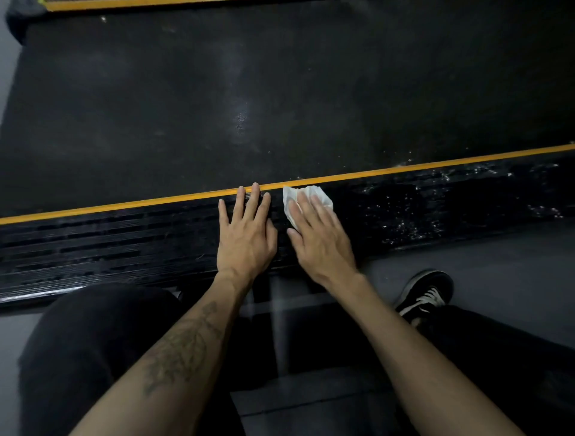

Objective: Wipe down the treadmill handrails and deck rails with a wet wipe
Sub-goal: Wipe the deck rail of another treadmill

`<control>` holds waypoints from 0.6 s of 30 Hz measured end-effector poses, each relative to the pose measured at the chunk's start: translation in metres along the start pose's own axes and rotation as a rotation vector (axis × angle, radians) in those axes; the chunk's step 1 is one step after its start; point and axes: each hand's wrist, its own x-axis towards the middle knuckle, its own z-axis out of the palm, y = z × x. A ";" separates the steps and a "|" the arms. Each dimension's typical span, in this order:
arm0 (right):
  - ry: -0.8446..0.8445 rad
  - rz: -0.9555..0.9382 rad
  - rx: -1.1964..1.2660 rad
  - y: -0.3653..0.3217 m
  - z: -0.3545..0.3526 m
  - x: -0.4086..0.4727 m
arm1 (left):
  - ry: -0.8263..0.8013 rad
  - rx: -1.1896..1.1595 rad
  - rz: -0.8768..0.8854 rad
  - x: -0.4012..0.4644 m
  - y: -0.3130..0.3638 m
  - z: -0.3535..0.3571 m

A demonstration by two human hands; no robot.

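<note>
A black ribbed deck rail (124, 246) runs across the view, edged by an orange stripe (404, 169) along the belt side. My right hand (320, 239) lies flat with straight fingers and presses a white wet wipe (306, 196) onto the rail near the stripe. My left hand (245, 236) rests flat on the rail just left of it, fingers spread and reaching the stripe. To the right of the wipe the rail shows white specks and wet glints.
The dark treadmill belt (280, 93) fills the upper view, with a second orange stripe (140, 3) at its far side. My knees in dark trousers (93, 342) and a black-and-white shoe (426, 295) sit on the grey floor (497, 264) below the rail.
</note>
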 end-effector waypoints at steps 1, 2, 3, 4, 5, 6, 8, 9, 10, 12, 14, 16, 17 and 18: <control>-0.002 -0.013 -0.029 0.012 -0.001 -0.001 | 0.003 0.001 -0.002 0.000 0.000 0.000; 0.011 0.022 -0.037 0.024 -0.002 -0.001 | 0.004 0.002 -0.002 0.000 0.001 0.000; 0.032 0.100 -0.019 0.034 -0.003 -0.001 | 0.003 0.005 0.000 0.000 0.001 0.000; 0.056 0.196 0.010 0.038 -0.004 -0.001 | 0.004 0.009 0.000 0.000 0.001 0.001; 0.074 0.280 0.034 0.035 -0.004 0.001 | 0.007 0.011 -0.002 0.000 0.001 0.001; 0.084 0.346 0.053 0.026 -0.003 0.002 | 0.008 0.008 -0.003 0.000 0.001 0.002; 0.087 0.353 0.089 0.005 0.000 0.003 | 0.007 -0.001 -0.004 0.000 0.001 0.002; 0.073 0.284 0.089 -0.002 0.002 0.002 | 0.007 -0.002 -0.001 0.000 0.001 0.002; 0.047 0.191 0.062 -0.004 0.004 -0.002 | 0.009 -0.004 0.002 0.000 0.001 0.002; 0.007 0.048 0.013 0.009 0.001 -0.007 | 0.010 -0.008 0.005 0.000 0.001 0.002; 0.024 0.078 0.041 0.029 -0.002 -0.008 | 0.012 -0.004 0.012 0.000 0.001 0.002; 0.072 0.223 0.070 0.037 -0.004 -0.006 | 0.016 -0.003 0.033 0.000 0.001 0.002; 0.085 0.299 0.075 0.031 -0.004 -0.004 | 0.016 -0.005 0.048 0.001 0.001 0.002; 0.095 0.356 0.084 0.022 -0.002 -0.002 | 0.017 -0.007 0.064 0.000 0.001 0.003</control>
